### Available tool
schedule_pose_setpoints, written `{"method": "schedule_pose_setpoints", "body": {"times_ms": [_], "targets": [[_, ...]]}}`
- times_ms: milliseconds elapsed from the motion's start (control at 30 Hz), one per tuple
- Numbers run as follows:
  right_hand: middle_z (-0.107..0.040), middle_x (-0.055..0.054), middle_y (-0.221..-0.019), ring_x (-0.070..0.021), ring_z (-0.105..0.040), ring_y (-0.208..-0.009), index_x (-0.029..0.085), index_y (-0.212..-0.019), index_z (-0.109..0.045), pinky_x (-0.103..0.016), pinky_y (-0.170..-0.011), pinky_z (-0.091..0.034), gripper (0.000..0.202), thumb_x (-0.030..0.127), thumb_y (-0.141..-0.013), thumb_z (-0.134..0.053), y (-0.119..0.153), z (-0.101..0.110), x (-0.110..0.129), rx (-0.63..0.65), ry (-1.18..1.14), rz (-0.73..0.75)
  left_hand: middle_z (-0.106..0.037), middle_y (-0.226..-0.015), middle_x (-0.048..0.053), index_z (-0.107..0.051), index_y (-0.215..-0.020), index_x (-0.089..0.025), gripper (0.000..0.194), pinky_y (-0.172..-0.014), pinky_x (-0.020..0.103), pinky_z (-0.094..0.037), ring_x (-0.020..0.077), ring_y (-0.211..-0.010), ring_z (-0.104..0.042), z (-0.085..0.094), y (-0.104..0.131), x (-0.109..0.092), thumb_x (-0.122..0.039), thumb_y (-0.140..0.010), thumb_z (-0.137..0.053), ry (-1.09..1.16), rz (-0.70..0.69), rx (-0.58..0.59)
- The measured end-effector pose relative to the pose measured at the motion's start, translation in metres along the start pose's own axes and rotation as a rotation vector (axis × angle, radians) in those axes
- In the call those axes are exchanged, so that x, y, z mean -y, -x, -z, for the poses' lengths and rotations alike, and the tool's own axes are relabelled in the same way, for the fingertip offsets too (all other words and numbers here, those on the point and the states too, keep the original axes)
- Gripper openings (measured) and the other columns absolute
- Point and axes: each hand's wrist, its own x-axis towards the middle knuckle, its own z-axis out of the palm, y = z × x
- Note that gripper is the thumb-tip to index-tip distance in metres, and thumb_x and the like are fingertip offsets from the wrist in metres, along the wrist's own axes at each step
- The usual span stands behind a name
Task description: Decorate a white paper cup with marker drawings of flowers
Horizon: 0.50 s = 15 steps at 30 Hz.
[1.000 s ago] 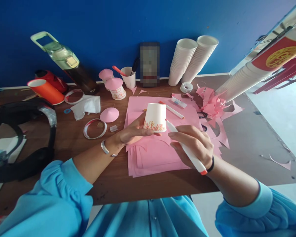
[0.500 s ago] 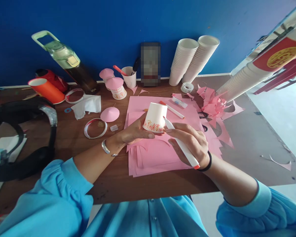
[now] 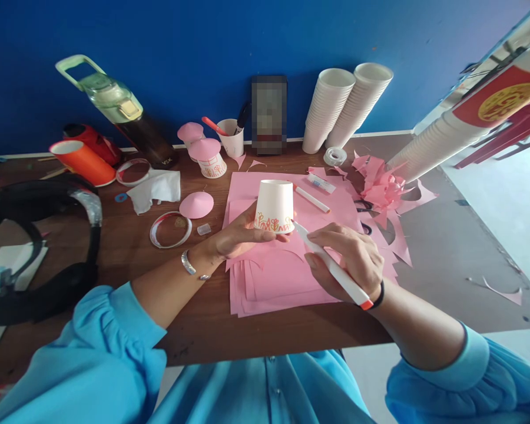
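My left hand grips a white paper cup, which is upside down with its rim at the bottom. Orange and green flower and grass shapes run along the cup near that rim. In my right hand is a white marker with an orange end, its tip at the cup's lower right edge; whether it touches cannot be made out. Beneath both hands lie stacked sheets of pink paper. Another marker and a glue stick rest on the sheets.
To the left are a pink paper cone, a tape roll, a black headset-like strap and a bottle. Cups with pink cone roofs stand behind. Stacked cups and pink scraps are at right.
The cup has turned slightly and shifted a little left, now more upright. My right hand with the marker has moved slightly right and down.
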Motion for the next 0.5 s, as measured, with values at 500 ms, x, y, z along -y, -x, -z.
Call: {"method": "schedule_pose_setpoints", "body": {"times_ms": [500], "targets": [[-0.074, -0.002, -0.078, -0.0163, -0.073, -0.064, 0.019, -0.110, -0.062, -0.027, -0.058, -0.061, 0.021, 0.008, -0.093, -0.066, -0.0005, -0.0035, 0.0022, 0.039, 0.010, 0.015, -0.077, -0.116, 0.006, -0.062, -0.141, -0.029, 0.067, -0.096, 0.040, -0.059, 0.0241, -0.106, -0.074, -0.0008, -0.0011, -0.0007, -0.030, -0.080, -0.089, -0.024, 0.018, -0.002]]}}
